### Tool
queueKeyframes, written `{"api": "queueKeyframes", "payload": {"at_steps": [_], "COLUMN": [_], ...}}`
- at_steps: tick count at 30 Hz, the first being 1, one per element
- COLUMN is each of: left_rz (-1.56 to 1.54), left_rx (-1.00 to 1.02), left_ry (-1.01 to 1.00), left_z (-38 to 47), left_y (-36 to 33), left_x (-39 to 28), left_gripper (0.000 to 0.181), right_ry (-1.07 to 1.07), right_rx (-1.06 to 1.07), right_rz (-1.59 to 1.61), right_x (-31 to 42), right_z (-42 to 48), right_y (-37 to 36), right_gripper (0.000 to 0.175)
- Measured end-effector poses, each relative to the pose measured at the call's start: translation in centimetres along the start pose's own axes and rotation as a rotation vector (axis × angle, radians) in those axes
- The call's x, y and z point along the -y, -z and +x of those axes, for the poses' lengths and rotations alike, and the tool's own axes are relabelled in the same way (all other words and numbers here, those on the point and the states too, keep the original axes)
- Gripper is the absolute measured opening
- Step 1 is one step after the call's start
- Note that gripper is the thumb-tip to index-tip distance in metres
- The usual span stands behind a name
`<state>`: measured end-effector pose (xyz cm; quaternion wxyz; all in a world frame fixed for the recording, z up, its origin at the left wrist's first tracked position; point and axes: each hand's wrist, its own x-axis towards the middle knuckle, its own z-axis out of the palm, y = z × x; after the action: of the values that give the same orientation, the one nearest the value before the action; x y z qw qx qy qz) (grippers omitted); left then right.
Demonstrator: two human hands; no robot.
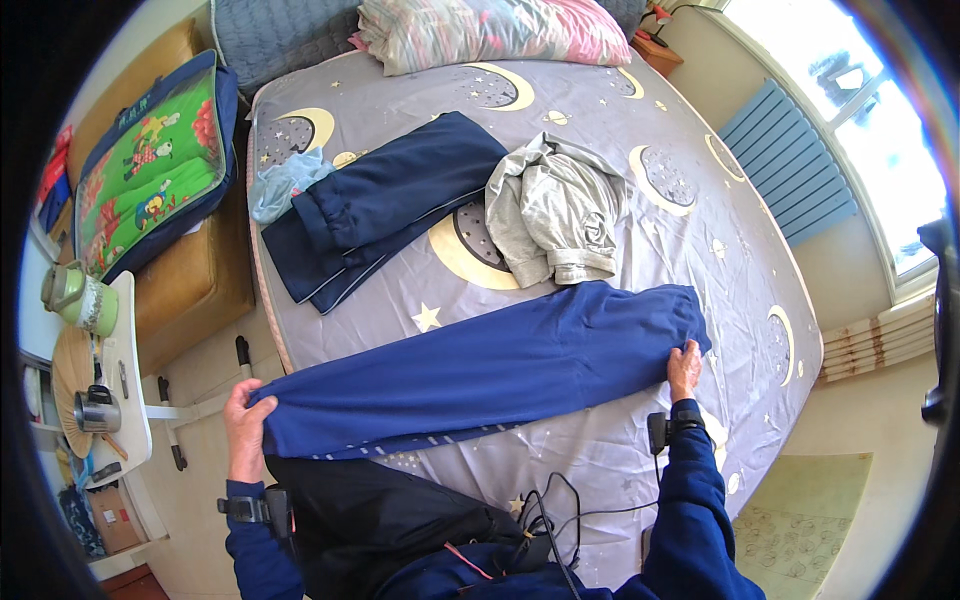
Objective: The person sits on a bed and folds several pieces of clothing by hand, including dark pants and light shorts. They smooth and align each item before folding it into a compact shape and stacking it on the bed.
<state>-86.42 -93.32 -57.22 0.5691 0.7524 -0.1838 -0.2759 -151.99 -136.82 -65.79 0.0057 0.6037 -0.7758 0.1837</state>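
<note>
A pair of blue trousers (480, 360), folded lengthwise, stretches across the near part of the bed between my hands. My left hand (246, 427) pinches the leg end at the left, thumb on top. At the right, my right hand (684, 369) grips the edge near the waistband. Beyond them lie folded navy trousers (397, 199) with pale piping. Close beside these is a crumpled light grey garment (559, 210) with ribbed cuffs. A small light blue cloth (289, 182) is partly under the navy trousers.
The bed (735, 247) has a grey moon-and-star sheet; a bundled quilt (495, 34) lies at its far end. Black cables (551, 510) hang by my lap. To the left stand a white side table (135, 375) with a metal mug (97, 410) and a brown seat (199, 289) bearing a bedding bag (154, 165).
</note>
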Motion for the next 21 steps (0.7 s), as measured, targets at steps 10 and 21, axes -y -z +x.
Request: {"api": "queueKeyframes", "payload": {"at_steps": [10, 21], "left_rz": [0.112, 0.175], "left_rx": [-0.159, -0.209], "left_ry": [-0.008, -0.002], "left_z": [-4.0, -6.4], "left_y": [6.3, 10.8], "left_x": [-3.5, -3.3], "left_gripper": [0.037, 0.04], "right_ry": [0.716, 0.877], "right_rx": [-0.019, -0.084], "right_rz": [0.246, 0.197], "right_x": [10.6, 15.9], "right_z": [-5.8, -6.4], "right_y": [0.3, -0.6], "right_gripper": [0.045, 0.046]}}
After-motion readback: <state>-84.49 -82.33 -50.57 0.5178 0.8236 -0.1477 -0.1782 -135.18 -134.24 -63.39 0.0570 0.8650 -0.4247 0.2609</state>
